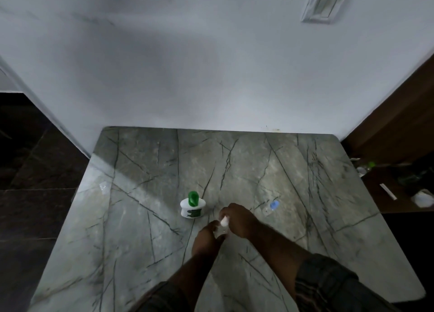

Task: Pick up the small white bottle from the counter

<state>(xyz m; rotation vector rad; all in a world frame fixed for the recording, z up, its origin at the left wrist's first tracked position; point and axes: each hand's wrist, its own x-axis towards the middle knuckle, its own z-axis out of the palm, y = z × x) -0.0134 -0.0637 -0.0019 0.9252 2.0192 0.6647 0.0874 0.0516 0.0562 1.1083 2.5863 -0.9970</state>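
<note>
My right hand (237, 219) pinches a small white cap (223, 222) from above; my left hand (206, 237) curls round the small clear container (223, 229) beneath it, which stands on the marble table (145, 241) near its middle. Step in hand, as I judge it: working the cap on or off (direction cannot be told). The next move calls for a steady left hold while the right twists. At 10 o'clock stands a green-capped white bottle (192, 205); at 2 o'clock lies a blue-capped clear bottle (271, 206).
</note>
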